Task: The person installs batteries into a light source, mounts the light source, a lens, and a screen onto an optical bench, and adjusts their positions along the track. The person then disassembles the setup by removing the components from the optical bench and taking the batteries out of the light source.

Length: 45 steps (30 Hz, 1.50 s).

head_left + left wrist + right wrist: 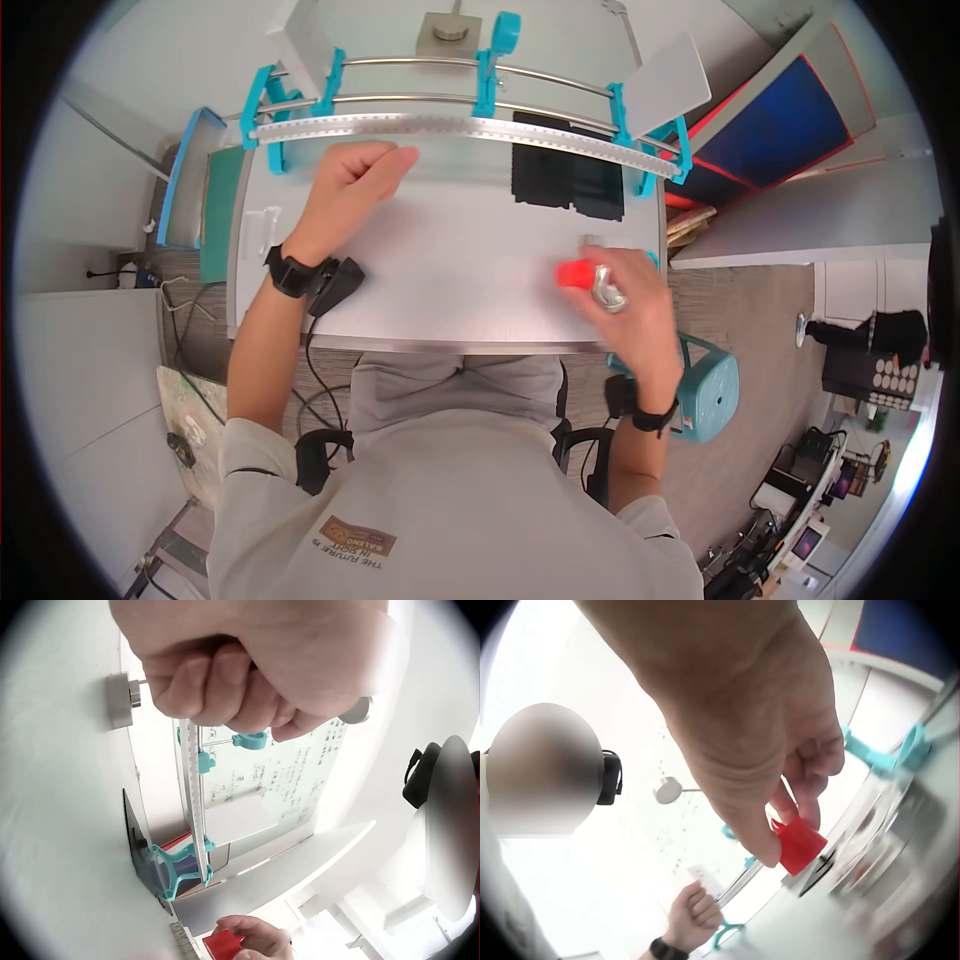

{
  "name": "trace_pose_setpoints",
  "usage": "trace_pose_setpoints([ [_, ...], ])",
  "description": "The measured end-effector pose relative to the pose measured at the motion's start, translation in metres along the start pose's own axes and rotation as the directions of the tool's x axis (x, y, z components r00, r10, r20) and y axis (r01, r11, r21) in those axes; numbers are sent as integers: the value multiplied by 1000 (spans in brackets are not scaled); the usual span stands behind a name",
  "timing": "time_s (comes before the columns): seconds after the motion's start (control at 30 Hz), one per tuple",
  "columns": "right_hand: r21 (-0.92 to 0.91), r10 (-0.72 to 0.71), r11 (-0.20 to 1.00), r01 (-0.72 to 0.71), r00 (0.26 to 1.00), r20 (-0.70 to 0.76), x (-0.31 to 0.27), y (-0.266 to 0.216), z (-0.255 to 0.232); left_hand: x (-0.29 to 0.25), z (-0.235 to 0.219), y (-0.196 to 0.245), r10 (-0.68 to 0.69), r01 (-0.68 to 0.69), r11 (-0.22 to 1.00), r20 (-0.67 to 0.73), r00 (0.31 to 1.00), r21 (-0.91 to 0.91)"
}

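Observation:
My right hand is above the right part of the table near its front edge. Its thumb and fingertips pinch a small red cap-like piece. A shiny silver thing shows against the same hand in the head view, blurred by motion; I cannot tell what it is. My left hand is just in front of the perforated metal strip of a frame with turquoise brackets. The left fingers are curled into a fist, and nothing shows in them.
A black sheet lies under the frame's right half. White plates stand on the frame's rods. Behind it is a metal block. A turquoise stool is right of the table, and a black device hangs at the left wrist.

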State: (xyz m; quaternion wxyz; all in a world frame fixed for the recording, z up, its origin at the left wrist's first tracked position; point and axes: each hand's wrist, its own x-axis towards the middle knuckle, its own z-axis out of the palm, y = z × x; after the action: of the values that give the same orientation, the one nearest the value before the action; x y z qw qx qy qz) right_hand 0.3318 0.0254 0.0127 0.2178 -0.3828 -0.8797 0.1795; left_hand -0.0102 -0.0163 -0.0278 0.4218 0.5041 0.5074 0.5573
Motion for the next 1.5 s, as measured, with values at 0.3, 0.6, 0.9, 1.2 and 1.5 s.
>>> trace_pose_setpoints([
  [0.3,147,-276,951,271,961,17,37,-59,85,2,-3,-1,6,-6,1000,-16,1000,-17],
  [0.6,181,-226,959,219,974,22,35,-56,90,-1,3,6,-36,36,996,-4,999,85],
  [0.9,171,-127,976,133,991,-45,15,-45,64,2,-6,-1,-63,51,992,102,993,115],
  [1.2,-276,330,869,-411,897,-295,-51,3,7,1,-10,33,-107,-137,906,529,842,400],
  [1.5,-326,403,817,-475,876,-266,-48,-1,29,-2,6,12,-71,-328,858,724,686,395],
])
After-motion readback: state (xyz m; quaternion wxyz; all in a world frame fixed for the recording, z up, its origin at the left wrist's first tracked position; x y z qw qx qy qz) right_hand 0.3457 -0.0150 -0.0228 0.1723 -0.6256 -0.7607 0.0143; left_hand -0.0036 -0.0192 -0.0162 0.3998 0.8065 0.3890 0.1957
